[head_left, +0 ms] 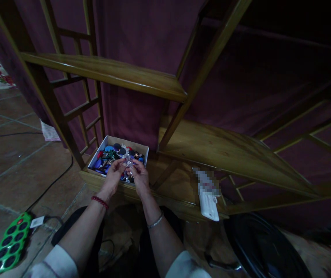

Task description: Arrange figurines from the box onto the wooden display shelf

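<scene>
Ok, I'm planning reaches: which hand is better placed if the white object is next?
Probably the right hand: it is nearer the white object, which lies off to that side, and the left hand is farther away. Both hold the clear trinket, so the left would have to hold it alone.

We see a glossy wooden shelf (104, 73) at upper left, matt curtain cloth (139, 42) at top centre, and a shiny, transparent trinket (129, 161) near the centre.

Green power strip (10, 244); maroon curtain (136, 34)
</scene>
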{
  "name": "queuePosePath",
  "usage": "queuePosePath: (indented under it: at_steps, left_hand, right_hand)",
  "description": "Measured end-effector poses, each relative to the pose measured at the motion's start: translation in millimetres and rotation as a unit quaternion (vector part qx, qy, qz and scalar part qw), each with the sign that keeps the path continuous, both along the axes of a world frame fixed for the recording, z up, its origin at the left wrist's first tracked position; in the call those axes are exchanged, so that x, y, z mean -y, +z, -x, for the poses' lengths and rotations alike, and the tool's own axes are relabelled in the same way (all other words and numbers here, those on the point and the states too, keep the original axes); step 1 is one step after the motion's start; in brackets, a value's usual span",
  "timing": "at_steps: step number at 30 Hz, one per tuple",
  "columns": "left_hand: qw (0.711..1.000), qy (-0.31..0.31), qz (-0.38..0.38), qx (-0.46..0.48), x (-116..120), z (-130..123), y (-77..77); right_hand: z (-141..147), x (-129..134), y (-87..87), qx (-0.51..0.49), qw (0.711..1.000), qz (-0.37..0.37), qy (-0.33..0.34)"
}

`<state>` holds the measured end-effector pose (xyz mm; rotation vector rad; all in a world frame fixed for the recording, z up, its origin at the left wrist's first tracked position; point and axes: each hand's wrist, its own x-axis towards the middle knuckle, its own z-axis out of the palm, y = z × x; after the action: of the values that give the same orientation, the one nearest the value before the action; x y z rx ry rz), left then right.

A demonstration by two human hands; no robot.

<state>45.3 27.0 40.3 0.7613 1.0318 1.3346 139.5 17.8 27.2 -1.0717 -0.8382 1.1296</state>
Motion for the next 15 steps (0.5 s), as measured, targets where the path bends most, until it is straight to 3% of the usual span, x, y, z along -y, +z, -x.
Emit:
queuePosePath:
  at_steps: [7, 15]
  left_hand:
    - [0.999, -0.016, -0.001, 0.027, -2, -1, -7.1]
    - [1.000, 0.000, 0.025, 0.006, 0, -2, 5.5]
  right_hand:
    - [0, -1, -1.5, 0.052, 0.998, -0.014, 0.013]
    - [0, -2, -5.8, 0.097, 0.995, -0.034, 0.012]
